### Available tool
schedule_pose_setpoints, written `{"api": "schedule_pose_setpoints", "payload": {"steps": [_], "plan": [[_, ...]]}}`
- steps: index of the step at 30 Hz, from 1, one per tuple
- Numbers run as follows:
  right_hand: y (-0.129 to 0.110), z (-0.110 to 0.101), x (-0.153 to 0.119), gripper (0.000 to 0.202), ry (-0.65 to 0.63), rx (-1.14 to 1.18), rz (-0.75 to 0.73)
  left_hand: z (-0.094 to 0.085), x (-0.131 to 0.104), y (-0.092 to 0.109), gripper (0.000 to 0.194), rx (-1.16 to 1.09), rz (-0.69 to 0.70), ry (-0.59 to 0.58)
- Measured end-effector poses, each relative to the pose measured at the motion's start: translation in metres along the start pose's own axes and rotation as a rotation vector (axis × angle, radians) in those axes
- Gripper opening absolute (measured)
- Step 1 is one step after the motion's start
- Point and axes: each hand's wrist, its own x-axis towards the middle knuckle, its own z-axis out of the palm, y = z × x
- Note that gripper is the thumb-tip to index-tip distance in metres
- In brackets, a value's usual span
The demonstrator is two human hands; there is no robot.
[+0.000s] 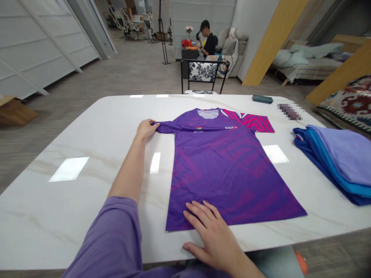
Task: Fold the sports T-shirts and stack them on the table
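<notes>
A purple short-sleeved sports shirt [220, 166] lies spread out front side up, its collar pointing away from me. Its right-hand sleeve has pink stripes and lies flat. My left hand [147, 129] pinches the end of the plain purple sleeve on the left, which looks bunched at the fingers. At the bottom hem, my right hand [210, 235] rests with fingers stretched out over the fabric, the thumb on the table beside the hem.
The shirt lies on a white marbled table [95, 208]. A pile of folded clothes [342, 158] sits at the right, with a dark green case [262, 99] and a blurred item [290, 111] behind. Beyond the far edge stands a chair [204, 73]; a person [208, 40] sits farther back.
</notes>
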Motion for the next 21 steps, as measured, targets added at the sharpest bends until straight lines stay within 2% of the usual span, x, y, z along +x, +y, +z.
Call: {"api": "schedule_pose_setpoints", "payload": {"steps": [3,6,8,11,12,13,14,16,18,19,21], "plan": [[0.000,0.001,0.000,0.074,0.005,0.001,0.004,-0.001,-0.001,0.004,0.029,-0.015,0.048,-0.004],[0.000,0.004,0.000,0.073,0.013,-0.004,0.015,-0.018,-0.004,0.009,0.030,-0.135,0.095,-0.004],[0.001,0.006,0.000,0.074,0.020,-0.003,0.019,-0.044,-0.009,0.012,0.035,-0.201,0.134,-0.113],[0.001,0.007,0.000,0.076,0.036,0.009,0.015,-0.092,-0.018,0.016,0.044,-0.119,0.182,-0.423],[0.001,0.007,0.000,0.077,0.041,0.013,0.015,-0.105,-0.022,0.018,0.046,-0.063,0.178,-0.495],[0.001,0.008,0.001,0.078,0.040,0.016,0.015,-0.115,-0.026,0.020,0.049,-0.014,0.163,-0.517],[0.001,0.008,0.001,0.078,0.036,0.016,0.015,-0.120,-0.029,0.023,0.051,0.018,0.145,-0.484],[0.001,0.009,0.002,0.078,0.029,0.014,0.017,-0.117,-0.033,0.029,0.055,0.044,0.131,-0.325],[0.001,0.010,0.003,0.078,0.043,0.023,0.015,-0.101,-0.035,0.037,0.055,0.050,0.151,-0.225],[0.001,0.011,0.003,0.079,0.056,0.032,0.013,-0.091,-0.036,0.041,0.054,0.052,0.168,-0.250],[0.001,0.011,0.003,0.080,0.076,0.047,0.008,-0.071,-0.038,0.050,0.053,0.050,0.205,-0.412]]}}
